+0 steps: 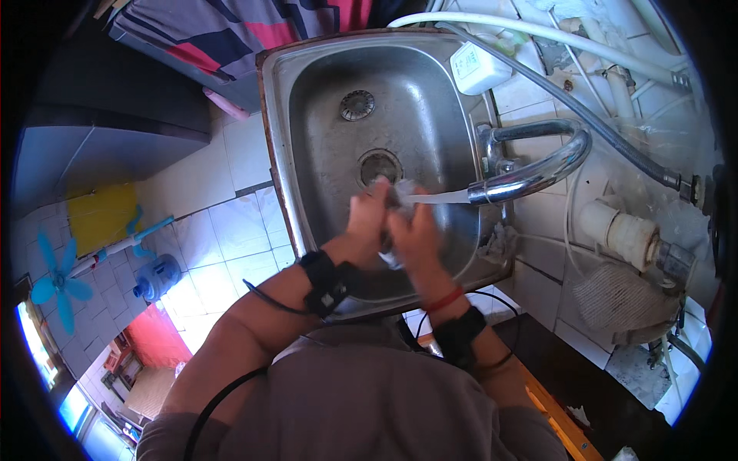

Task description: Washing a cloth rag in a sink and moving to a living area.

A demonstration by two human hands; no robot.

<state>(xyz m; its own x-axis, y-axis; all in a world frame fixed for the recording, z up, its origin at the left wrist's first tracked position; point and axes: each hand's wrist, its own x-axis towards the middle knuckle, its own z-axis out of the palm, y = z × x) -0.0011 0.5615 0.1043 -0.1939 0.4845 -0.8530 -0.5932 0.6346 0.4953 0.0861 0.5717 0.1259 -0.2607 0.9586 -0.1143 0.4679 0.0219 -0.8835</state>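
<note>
A stainless-steel sink [323, 138] lies before me, and a stream of water [441, 198] runs into it from the chrome faucet [536, 181]. My left hand [366, 216] and my right hand [414, 233] are close together under that stream, over the near side of the drain opening [379, 166]. Both are blurred, the right one more so. Whitish splash shows at the fingers, and a whitish patch shows below the palms. Whether that patch is water or a held thing is unclear. The inner sides of both hands are hidden.
A white plastic container [478, 68] stands at the sink's far right corner. A braided hose [565, 86] and a white pipe [519, 31] cross behind the faucet. Patterned cloth [277, 34] covers something beyond the sink. A dark surface [582, 369] lies at my right.
</note>
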